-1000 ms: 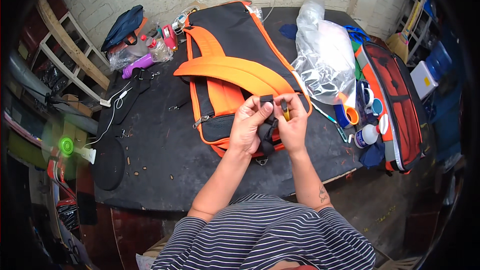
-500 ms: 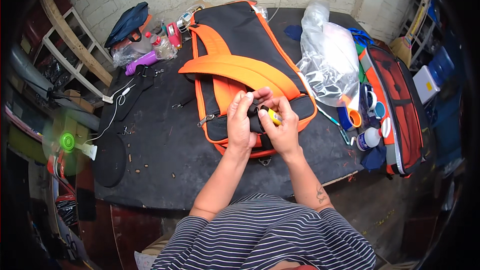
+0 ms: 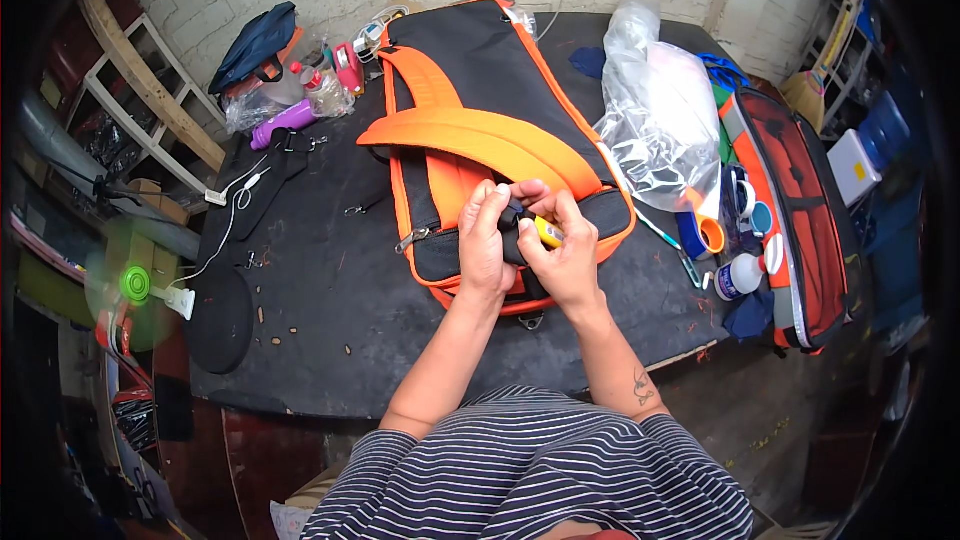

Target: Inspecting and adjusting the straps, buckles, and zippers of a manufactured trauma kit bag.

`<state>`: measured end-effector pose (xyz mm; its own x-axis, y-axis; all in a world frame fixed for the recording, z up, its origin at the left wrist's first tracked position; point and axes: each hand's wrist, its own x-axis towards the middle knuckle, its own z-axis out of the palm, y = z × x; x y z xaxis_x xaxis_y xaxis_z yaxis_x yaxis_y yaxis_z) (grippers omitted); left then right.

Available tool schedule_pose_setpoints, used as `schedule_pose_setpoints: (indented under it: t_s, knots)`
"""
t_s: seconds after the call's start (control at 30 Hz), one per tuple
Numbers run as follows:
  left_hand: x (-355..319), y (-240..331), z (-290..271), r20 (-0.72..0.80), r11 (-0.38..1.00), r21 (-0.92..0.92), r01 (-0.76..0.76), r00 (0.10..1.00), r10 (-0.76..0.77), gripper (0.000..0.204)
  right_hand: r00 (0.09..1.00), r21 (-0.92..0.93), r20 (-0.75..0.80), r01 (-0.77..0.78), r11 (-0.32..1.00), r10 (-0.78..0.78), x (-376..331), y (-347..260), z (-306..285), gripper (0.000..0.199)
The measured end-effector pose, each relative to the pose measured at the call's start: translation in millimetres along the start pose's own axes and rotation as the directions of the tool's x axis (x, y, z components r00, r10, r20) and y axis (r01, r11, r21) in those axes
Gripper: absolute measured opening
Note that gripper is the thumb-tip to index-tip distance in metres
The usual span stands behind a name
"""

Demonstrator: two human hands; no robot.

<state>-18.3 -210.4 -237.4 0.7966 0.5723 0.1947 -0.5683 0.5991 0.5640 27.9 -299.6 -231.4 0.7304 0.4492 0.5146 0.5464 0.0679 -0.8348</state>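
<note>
A black and orange backpack (image 3: 480, 60) lies on the dark table with its padded orange shoulder straps (image 3: 490, 137) facing up. Over its lower end, my left hand (image 3: 484, 240) is closed with thumb and fingers pinching a black strap (image 3: 511, 240). Close beside it, my right hand (image 3: 565, 248) curls around a small yellow tool (image 3: 548, 232) with a dark end; its exact kind is partly hidden by my fingers. The fingertips of both hands nearly meet over the strap. A zipper pull (image 3: 412, 239) shows on the bag's left side.
A red and black bag (image 3: 795, 210) stands at the right edge, near a white bottle (image 3: 738, 277), tape rolls (image 3: 710, 234) and clear plastic wrap (image 3: 655, 130). At left are a purple bottle (image 3: 283, 125), a white cable (image 3: 225, 225) and a spinning green fan (image 3: 135, 284).
My hands stay at the same spot over the backpack. The fingers have shifted slightly around the black strap and the yellow tool.
</note>
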Motion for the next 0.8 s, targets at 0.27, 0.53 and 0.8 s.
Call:
schedule_pose_setpoints:
  t_s: [0.27,0.53,0.8]
  knots:
    - [0.1,-1.5,-0.8,0.001,1.000,-0.017,-0.011,1.000,0.011,0.019,1.000,-0.008,-0.013,0.027,1.000,-0.027,-0.5,2.2,0.6,0.018]
    - [-2.1,-2.1,2.2,0.005,1.000,-0.007,-0.023,1.000,0.023,0.016,0.998,0.050,-0.033,0.054,0.997,-0.052,-2.9,4.9,0.2,0.020]
    - [-3.7,-2.1,5.8,-0.098,0.999,-0.020,-0.028,0.995,0.026,0.020,1.000,-0.018,-0.010,0.006,1.000,-0.007,-3.3,3.7,-0.1,0.019]
